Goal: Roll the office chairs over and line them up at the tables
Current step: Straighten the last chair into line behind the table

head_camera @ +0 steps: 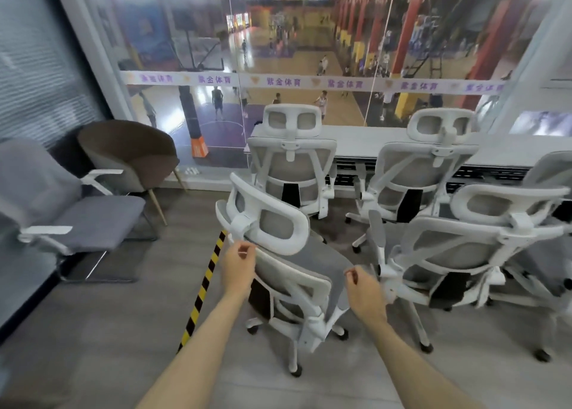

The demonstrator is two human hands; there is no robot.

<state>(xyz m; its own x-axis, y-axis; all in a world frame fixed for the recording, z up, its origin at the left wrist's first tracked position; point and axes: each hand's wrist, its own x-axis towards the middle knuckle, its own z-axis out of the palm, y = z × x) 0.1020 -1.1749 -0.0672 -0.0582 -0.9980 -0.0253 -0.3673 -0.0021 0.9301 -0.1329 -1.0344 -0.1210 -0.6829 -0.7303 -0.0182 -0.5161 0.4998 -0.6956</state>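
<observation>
A white-framed office chair with grey mesh (pixel 288 282) stands just in front of me, turned at an angle, its headrest up and to the left. My left hand (pixel 238 263) hovers with loosely curled fingers at the top left corner of its backrest, gripping nothing that I can see. My right hand (pixel 360 288) hangs over the seat, fingers loosely curled and empty. Two matching chairs (pixel 292 167) (pixel 424 173) stand pushed up to the long white table (pixel 365 142) by the glass wall. Another chair (pixel 458 254) stands behind them on the right.
A further white chair (pixel 551 173) shows at the far right edge. On the left stand a grey visitor chair (pixel 93 220) and a brown tub chair (pixel 133 148). Yellow-black tape (pixel 204 285) runs along the floor left of my arms. Open floor lies at the front left.
</observation>
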